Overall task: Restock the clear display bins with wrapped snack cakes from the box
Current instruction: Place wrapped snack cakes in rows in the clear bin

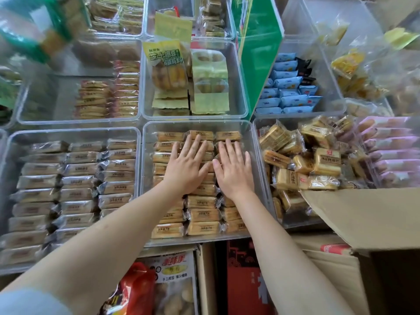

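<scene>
Two hands flat on the stock, side by side. Left hand (186,165) and right hand (233,170) both lie palm-down with fingers straight and spread, pressing the top layer of wrapped snack cakes (202,202) in the centre clear bin (145,178). Neither grip has hold of anything; thumbs nearly meet in the middle.

Cakes in that bin: tan, clear-wrapped, laid in three neat columns, filling it front to back.

Bin to the left (9,155): similar cakes in silvery wrap, also three columns, tidy. Bin to the right (255,133): yellow-wrapped cakes heaped loosely, tilted every way.

Behind: a bin of large pale-green packets (168,64), a bin of blue packets (288,87), pink packets (391,153) far right.

Cardboard box (363,214) at lower right, flap open and overhanging the corner of the right-hand bin; inside not visible. More cartons and a red bag (136,289) below the bins' front edge.
</scene>
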Tool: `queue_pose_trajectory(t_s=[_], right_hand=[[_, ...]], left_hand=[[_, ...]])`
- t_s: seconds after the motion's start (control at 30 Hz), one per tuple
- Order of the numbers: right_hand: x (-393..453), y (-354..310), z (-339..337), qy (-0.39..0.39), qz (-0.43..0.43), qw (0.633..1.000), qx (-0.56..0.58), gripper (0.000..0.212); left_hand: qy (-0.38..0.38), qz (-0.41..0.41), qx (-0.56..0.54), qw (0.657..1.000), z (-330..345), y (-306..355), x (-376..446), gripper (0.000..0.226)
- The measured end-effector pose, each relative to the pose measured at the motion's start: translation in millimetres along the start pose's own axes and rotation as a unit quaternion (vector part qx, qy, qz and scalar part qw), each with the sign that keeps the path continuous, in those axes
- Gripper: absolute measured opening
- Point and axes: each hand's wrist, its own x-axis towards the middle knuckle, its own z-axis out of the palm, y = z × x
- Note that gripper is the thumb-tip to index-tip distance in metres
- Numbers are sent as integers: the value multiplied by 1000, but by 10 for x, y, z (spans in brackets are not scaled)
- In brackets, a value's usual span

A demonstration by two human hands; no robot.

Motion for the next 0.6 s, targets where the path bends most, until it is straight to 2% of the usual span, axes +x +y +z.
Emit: queue_pose_trajectory(t_s=[0.07, 0.17, 0.27, 0.33, 0.43, 0.53, 0.6], right_hand=[[35, -8, -9, 7, 0, 1000, 0, 62], [60, 3, -11, 3, -4, 1000, 21, 61], [45, -102, -103, 25, 29, 997, 63, 57], [-54, -319, -218, 91, 43, 990, 101, 50], [-444, -923, -304, 174, -36, 969, 174, 34], [-848, -1507, -231, 125, -137, 959, 216, 26], [-1061, -1829, -133, 85, -172, 960, 205, 24]], left_hand=[[-9, 9, 14, 1000, -119, 4, -65, 66], [57, 15, -19, 998, -220, -49, -487, 57], [148, -40, -101, 983, -246, -248, -1267, 43], [179, -93, -124, 972, -233, -461, -1748, 41], [166, -155, -139, 964, -222, -848, -2353, 54], [135, -162, -116, 970, -174, -1161, -2694, 62], [136, -158, -110, 972, -113, -1338, -2821, 59]])
